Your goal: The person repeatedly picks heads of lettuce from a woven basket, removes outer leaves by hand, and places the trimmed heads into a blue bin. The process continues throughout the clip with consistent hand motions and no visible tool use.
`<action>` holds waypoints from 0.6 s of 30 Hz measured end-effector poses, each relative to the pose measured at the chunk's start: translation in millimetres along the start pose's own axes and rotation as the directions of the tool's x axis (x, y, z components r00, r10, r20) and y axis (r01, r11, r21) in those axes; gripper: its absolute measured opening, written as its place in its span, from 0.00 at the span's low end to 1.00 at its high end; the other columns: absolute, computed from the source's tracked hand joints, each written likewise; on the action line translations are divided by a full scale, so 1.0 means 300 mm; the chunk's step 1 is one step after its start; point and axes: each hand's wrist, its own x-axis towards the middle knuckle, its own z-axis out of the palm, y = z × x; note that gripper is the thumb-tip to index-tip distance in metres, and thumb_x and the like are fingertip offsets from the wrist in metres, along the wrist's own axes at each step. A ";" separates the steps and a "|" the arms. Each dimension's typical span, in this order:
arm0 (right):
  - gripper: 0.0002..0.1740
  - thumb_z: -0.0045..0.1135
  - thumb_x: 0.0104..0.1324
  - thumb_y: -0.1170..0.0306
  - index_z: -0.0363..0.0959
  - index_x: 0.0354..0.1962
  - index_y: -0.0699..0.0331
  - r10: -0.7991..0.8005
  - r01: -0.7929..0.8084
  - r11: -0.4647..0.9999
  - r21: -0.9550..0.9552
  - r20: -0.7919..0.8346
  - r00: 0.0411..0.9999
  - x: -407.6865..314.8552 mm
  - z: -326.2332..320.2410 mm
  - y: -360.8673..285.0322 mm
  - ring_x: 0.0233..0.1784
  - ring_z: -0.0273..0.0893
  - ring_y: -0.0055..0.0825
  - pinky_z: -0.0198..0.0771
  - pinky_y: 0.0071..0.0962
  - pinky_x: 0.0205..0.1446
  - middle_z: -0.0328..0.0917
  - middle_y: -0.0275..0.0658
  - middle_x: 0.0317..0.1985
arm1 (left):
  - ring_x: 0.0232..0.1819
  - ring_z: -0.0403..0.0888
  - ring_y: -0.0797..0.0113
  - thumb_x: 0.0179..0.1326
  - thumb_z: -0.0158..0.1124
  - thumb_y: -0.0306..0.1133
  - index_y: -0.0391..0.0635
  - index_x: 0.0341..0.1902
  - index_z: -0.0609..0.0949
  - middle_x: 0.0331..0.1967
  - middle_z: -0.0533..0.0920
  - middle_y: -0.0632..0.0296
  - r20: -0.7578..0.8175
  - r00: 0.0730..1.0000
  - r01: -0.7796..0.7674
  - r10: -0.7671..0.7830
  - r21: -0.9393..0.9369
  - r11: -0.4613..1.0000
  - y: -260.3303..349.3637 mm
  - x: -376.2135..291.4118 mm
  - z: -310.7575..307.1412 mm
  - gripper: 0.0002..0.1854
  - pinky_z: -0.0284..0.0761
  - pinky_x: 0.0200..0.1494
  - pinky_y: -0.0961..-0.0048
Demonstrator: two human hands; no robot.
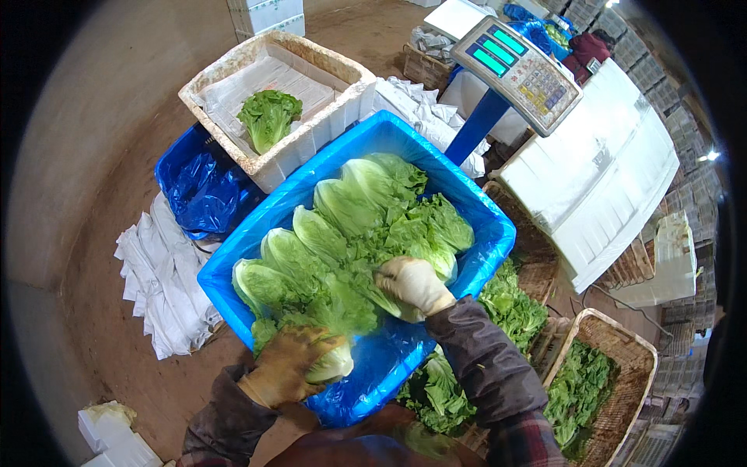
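Note:
Before me stands a crate lined with blue plastic film (233, 233), with heads of romaine lettuce (315, 233) laid side by side in rows. My left hand (295, 362), in a stained brown glove, grips a lettuce head (331, 365) at the crate's near left edge, its pale base pointing right. In a whitish glove, my right hand (411, 283) is closed over a lettuce head (402, 309) in the near right part of the crate; its fingers are partly hidden.
A foam box (356, 96) holding one lettuce (269, 119) sits beyond. A scale display (516, 76) on a blue post rises back right, near white foam boards (601, 169). Baskets of greens (639, 350) stand right, a blue crate (201, 187) left. A person (586, 52) is far right.

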 end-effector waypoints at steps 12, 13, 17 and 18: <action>0.14 0.61 0.69 0.63 0.84 0.46 0.62 0.011 0.014 0.982 0.190 -0.130 0.992 0.000 -0.046 -0.089 0.58 0.82 0.47 0.78 0.42 0.61 0.77 0.48 0.65 | 0.65 0.75 0.45 0.42 0.86 0.46 0.57 0.74 0.71 0.64 0.77 0.53 -0.032 0.999 -0.031 0.032 0.037 0.999 0.001 0.025 0.008 0.51 0.67 0.70 0.49; 0.14 0.59 0.69 0.62 0.84 0.45 0.61 -0.032 0.060 0.979 0.193 -0.147 0.989 0.002 -0.028 -0.105 0.59 0.82 0.48 0.77 0.44 0.62 0.78 0.47 0.64 | 0.65 0.75 0.45 0.42 0.86 0.47 0.57 0.74 0.72 0.65 0.77 0.53 -0.016 1.000 -0.019 0.020 0.049 0.999 0.004 0.029 0.013 0.51 0.68 0.70 0.49; 0.13 0.59 0.68 0.65 0.83 0.47 0.57 0.053 -0.029 0.993 -0.110 0.229 0.972 0.037 0.109 -0.162 0.49 0.87 0.43 0.82 0.42 0.52 0.85 0.44 0.49 | 0.65 0.75 0.45 0.43 0.85 0.47 0.58 0.74 0.72 0.65 0.77 0.53 0.021 1.000 0.014 -0.016 0.077 0.997 0.002 0.028 0.026 0.51 0.68 0.69 0.49; 0.13 0.59 0.66 0.67 0.83 0.47 0.56 0.060 -0.022 0.987 -0.160 0.238 0.969 0.039 0.145 -0.167 0.49 0.87 0.43 0.82 0.42 0.52 0.85 0.44 0.48 | 0.65 0.75 0.45 0.43 0.85 0.47 0.58 0.73 0.72 0.65 0.77 0.53 -0.017 1.000 -0.008 0.009 0.072 0.997 0.007 0.022 0.020 0.50 0.68 0.69 0.49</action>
